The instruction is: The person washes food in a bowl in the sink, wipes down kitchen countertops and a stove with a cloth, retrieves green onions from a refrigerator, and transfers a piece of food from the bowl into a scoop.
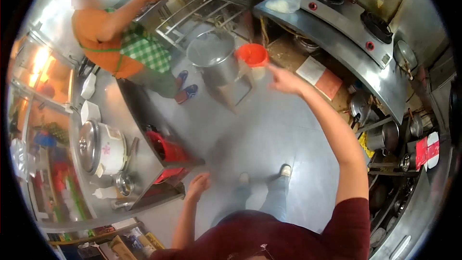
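Note:
My right hand (286,79) reaches forward over the floor, its forefinger stretched out and the hand slightly blurred. Nothing shows in it. Nearest to it is a red bucket (253,55), seen just beyond the fingertips with no contact that I can make out. Left of the bucket stands a large metal stockpot (211,55). My left hand (198,186) hangs low by the end of the steel counter (113,115), fingers curled in, with no object visible in it. Red plastic containers (166,147) sit on the shelf under that counter.
A co-worker (106,43) in an orange top and checked apron stands at upper left, one arm raised. A rice cooker (103,147) is on the left counter. To the right, a gas stove (346,19) stands on a steel table (322,31), with pots on shelves below.

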The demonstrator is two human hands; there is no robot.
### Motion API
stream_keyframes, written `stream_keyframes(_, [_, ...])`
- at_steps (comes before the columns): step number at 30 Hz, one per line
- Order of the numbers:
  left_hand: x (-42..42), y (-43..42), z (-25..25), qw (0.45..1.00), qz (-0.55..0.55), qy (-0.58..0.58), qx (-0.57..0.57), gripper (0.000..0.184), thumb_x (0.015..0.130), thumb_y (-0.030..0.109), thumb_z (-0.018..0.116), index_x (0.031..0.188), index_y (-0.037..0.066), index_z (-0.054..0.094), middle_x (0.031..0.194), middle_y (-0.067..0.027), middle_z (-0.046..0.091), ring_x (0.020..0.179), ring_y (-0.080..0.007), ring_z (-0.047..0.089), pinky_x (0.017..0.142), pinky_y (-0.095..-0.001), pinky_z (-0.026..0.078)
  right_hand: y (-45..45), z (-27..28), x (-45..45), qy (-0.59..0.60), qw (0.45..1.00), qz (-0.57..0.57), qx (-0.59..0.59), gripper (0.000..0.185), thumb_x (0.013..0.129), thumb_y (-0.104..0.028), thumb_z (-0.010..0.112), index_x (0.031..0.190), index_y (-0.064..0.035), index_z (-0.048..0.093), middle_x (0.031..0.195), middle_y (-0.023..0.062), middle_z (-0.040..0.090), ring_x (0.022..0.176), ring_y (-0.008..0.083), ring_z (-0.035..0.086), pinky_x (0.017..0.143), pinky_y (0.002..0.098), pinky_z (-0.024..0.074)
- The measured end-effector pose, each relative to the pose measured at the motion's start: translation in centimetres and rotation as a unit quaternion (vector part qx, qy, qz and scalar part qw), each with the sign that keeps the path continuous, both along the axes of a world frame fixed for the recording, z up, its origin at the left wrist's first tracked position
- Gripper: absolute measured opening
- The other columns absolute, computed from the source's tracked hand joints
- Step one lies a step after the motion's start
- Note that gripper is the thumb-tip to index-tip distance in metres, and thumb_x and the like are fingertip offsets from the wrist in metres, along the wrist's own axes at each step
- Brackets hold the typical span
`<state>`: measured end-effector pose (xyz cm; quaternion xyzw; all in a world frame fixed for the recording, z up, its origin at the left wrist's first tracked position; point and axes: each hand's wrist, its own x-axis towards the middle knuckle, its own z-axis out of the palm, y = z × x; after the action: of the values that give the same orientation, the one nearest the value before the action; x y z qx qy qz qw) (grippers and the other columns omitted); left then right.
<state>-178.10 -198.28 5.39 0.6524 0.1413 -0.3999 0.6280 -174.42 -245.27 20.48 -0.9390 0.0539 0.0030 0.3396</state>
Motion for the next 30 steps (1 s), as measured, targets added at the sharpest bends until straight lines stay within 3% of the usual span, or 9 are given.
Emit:
stream_keyframes(7, [-4.9,-6.5,-0.9,0.996,0.050,0.033,0.058,0.023,0.079,0.016,0.045,0.099,0.006,0.052,0.067,0.0005,0.047,0.060,-0.0079,0.045,0.062,-0.0250,0.043,-19.0,1.4,1.0,-0.061,0.980,-0.192,0.001,0.071,0.064,-0.019,0.062,0.125,-0.0086,0.027,0.108,0.0198,0.048,0.094,0.0271,0.051,0.080,0.0333,0.0414])
stream_keyframes(8, [-5.7,-7.4,-1.1,0.997,0.041,0.035,0.050,0.025,0.079,0.019,0.046,0.100,0.007,0.052,0.067,0.0010,0.046,0.060,-0.0074,0.045,0.063,-0.0258,0.043,-21.2,0.1,-0.8,-0.174,0.974,-0.121,-0.077,0.064,0.069,-0.015,0.057,0.126,-0.0183,0.027,0.059,0.0100,0.050,0.053,0.0197,0.048,0.051,0.0331,0.0398])
stream_keyframes(12, [-8.1,-11.1,0.5,0.997,0.033,-0.011,0.065,0.025,0.079,0.022,0.048,0.099,0.008,0.052,0.064,0.0017,0.045,0.058,-0.0075,0.045,0.061,-0.0256,0.043,-33.6,-1.4,-15.5,-0.302,0.910,-0.177,-0.221,0.058,0.070,-0.004,0.044,0.120,-0.0323,0.035,0.097,0.0132,0.055,0.085,0.0260,0.055,0.070,0.0326,0.0451])
stream_keyframes(14, [-9.9,-12.0,0.3,0.995,0.040,0.010,0.086,0.024,0.078,0.023,0.049,0.097,0.008,0.053,0.063,0.0020,0.044,0.057,-0.0075,0.044,0.059,-0.0255,0.044,-36.0,-1.2,-23.6,0.031,0.876,-0.397,-0.272,0.049,0.072,-0.010,0.048,0.117,-0.0249,0.040,0.094,0.0104,0.058,0.073,0.0275,0.058,0.065,0.0380,0.0457])
stream_keyframes(19, [-9.0,-14.7,-3.0,0.993,-0.009,0.051,0.106,0.020,0.078,0.023,0.049,0.090,0.009,0.056,0.061,0.0024,0.041,0.054,-0.0074,0.041,0.052,-0.0260,0.042,-30.5,-13.9,-25.4,0.353,0.876,-0.206,-0.257,0.043,0.068,-0.019,0.053,0.110,-0.0114,0.047,0.096,0.0157,0.054,0.089,0.0295,0.052,0.075,0.0386,0.0422])
stream_keyframes(20, [-9.1,-15.5,-2.6,0.991,-0.018,0.033,0.127,0.020,0.078,0.023,0.049,0.090,0.009,0.056,0.061,0.0024,0.041,0.054,-0.0077,0.041,0.052,-0.0264,0.042,-31.9,-22.7,-24.6,0.119,0.967,-0.120,-0.190,0.052,0.066,-0.020,0.057,0.115,-0.0120,0.041,0.098,0.0169,0.053,0.093,0.0304,0.050,0.080,0.0378,0.0397])
stream_keyframes(24, [-8.1,-17.6,1.0,0.990,-0.022,-0.066,0.122,0.019,0.077,0.023,0.049,0.088,0.009,0.056,0.058,0.0026,0.039,0.052,-0.0084,0.039,0.051,-0.0281,0.042,-25.1,-10.1,-6.5,0.151,0.977,-0.151,-0.021,0.067,0.067,-0.013,0.054,0.126,-0.0235,0.024,0.103,0.0191,0.050,0.091,0.0316,0.050,0.076,0.0397,0.0408])
stream_keyframes(26, [-8.6,-15.8,0.7,0.990,-0.005,-0.094,0.103,0.019,0.077,0.024,0.050,0.088,0.009,0.056,0.057,0.0029,0.038,0.051,-0.0083,0.039,0.051,-0.0284,0.042,-26.6,-8.7,2.5,-0.133,0.974,-0.091,-0.156,0.065,0.066,-0.020,0.058,0.123,-0.0129,0.028,0.107,0.0161,0.049,0.097,0.0312,0.047,0.080,0.0394,0.0392])
stream_keyframes(30, [-12.1,-12.9,1.1,0.979,0.058,-0.026,0.193,0.020,0.077,0.024,0.051,0.088,0.009,0.056,0.056,0.0026,0.038,0.051,-0.0085,0.039,0.054,-0.0291,0.044,-27.4,0.6,8.8,-0.009,0.966,-0.204,-0.162,0.059,0.065,-0.015,0.057,0.119,-0.0093,0.034,0.102,0.0196,0.050,0.093,0.0329,0.049,0.077,0.0379,0.0414])
